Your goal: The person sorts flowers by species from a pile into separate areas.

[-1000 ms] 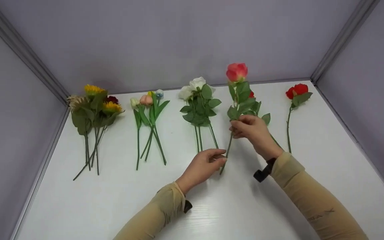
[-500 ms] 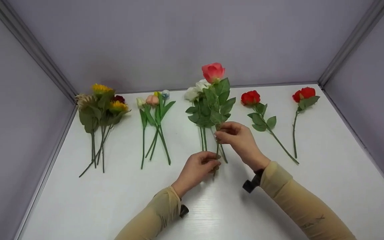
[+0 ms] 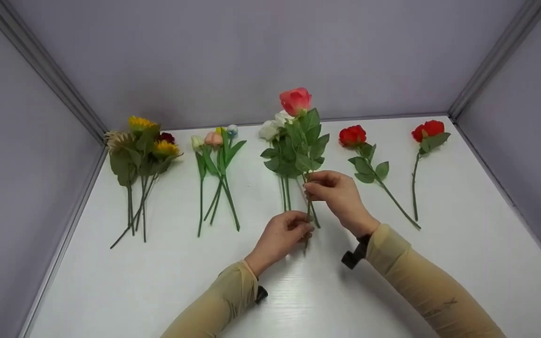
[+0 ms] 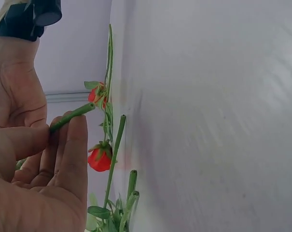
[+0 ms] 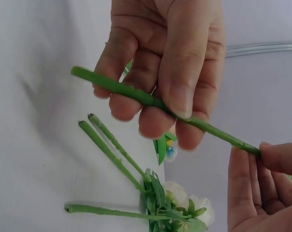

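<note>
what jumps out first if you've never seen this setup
The pink rose held up over the white roses at the table's middle: the right hand pinches its stem below the leaves, the left hand near the cut end. Sunflowers lie far left, two red roses to the right.

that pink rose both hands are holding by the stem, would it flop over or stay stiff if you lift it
Likely fairly stiff: the pink rose stands straight above the right hand without drooping. Probably light, since the left hand only pinches the stem's lower end with its fingertips. The stem looks smooth and plastic-like, so it may twist or slip in a loose pinch.
</note>
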Demonstrator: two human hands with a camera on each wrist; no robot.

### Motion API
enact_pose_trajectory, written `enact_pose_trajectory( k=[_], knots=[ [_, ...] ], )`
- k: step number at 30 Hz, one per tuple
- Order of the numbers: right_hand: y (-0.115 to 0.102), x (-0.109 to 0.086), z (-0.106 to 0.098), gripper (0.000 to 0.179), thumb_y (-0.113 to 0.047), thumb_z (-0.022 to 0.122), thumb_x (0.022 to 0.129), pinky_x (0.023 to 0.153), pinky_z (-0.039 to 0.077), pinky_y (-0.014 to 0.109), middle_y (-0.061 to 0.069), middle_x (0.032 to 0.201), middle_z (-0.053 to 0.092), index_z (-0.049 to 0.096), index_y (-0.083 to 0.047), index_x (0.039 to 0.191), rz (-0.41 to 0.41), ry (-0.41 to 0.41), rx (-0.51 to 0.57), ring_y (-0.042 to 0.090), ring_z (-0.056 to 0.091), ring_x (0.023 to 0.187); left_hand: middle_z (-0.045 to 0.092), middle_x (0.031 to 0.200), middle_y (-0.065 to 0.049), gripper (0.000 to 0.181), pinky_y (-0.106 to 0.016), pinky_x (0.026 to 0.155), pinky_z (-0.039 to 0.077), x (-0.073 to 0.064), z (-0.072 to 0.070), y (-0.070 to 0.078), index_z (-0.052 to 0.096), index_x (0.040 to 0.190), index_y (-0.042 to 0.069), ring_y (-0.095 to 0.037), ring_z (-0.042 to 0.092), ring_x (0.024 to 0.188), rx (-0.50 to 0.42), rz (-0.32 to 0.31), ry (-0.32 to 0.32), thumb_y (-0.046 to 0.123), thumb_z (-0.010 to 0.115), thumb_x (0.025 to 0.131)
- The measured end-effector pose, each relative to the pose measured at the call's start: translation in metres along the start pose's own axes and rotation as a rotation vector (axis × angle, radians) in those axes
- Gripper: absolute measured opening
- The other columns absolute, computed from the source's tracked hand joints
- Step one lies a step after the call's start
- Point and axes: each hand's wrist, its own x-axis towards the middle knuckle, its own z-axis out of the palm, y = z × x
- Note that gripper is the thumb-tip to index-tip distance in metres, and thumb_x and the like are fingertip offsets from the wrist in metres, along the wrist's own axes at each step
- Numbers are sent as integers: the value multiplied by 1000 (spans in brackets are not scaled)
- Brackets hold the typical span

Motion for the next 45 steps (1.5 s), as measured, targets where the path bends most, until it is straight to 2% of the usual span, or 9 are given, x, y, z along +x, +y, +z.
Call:
enact_pose_trajectory(
  k=[2, 5, 11, 14, 18, 22, 27, 37, 45],
  knots=[
    [1, 7, -5, 37, -10, 76, 93, 83, 61, 39, 17, 106, 71, 66, 8, 124, 20, 0, 5, 24, 71, 92, 73, 109, -7, 33, -30, 80, 59, -1, -1, 2, 66, 130, 0, -14, 71, 93, 78, 12, -10, 17, 66, 102],
    [2, 23, -15, 37, -9, 74, 95, 84, 61, 38, 17, 110, 68, 64, 7, 126, 56, 21, 17, 23, 70, 94, 68, 124, -6, 44, -30, 86, 57, -4, -3, 2, 59, 143, 7, -13, 68, 104, 274, 64, -25, 28, 63, 104],
    [12, 59, -38, 37, -7, 71, 96, 84, 60, 33, 15, 109, 67, 62, 10, 129, 133, 78, 7, 19, 70, 89, 56, 145, -7, 52, -37, 107, 47, -11, -10, -4, 50, 151, 13, -23, 53, 132, 817, 301, -21, 33, 62, 104],
    [20, 72, -44, 40, -5, 69, 97, 83, 60, 30, 15, 110, 66, 59, 12, 132, 167, 113, -21, 17, 68, 89, 50, 151, -7, 55, -39, 113, 41, -13, -13, -6, 49, 152, 13, -26, 46, 140, 946, 372, -22, 34, 63, 104],
    [32, 82, -48, 43, -4, 66, 98, 82, 59, 29, 19, 115, 63, 55, 14, 135, 192, 147, -86, 19, 68, 91, 47, 154, -9, 55, -40, 115, 38, -14, -15, -8, 48, 153, 13, -26, 43, 143, 964, 391, -42, 34, 63, 104],
    [42, 85, -46, 42, -4, 64, 98, 82, 59, 29, 24, 119, 63, 54, 13, 136, 209, 138, -144, 23, 68, 95, 46, 155, -8, 55, -40, 116, 37, -15, -16, -9, 47, 154, 14, -25, 41, 144, 946, 380, -54, 33, 62, 104],
    [51, 87, -39, 37, -4, 66, 97, 76, 58, 27, 21, 112, 66, 59, 10, 130, 215, 122, -199, 23, 69, 92, 46, 154, -8, 54, -39, 116, 37, -16, -16, -9, 47, 153, 14, -25, 42, 143, 939, 385, -56, 32, 61, 105],
    [57, 83, -27, 34, -6, 66, 97, 75, 60, 31, 20, 110, 65, 60, 9, 127, 247, 57, -201, 22, 68, 86, 48, 153, -7, 53, -39, 115, 38, -17, -13, -13, 48, 153, 15, -24, 44, 142, 929, 385, -78, 32, 61, 105],
    [58, 82, -29, 33, -11, 67, 98, 75, 61, 33, 20, 107, 67, 61, 7, 126, 250, 36, -210, 22, 68, 84, 48, 153, -8, 53, -39, 116, 37, -16, -13, -15, 49, 152, 14, -25, 44, 142, 937, 369, -87, 33, 62, 105]
  ],
)
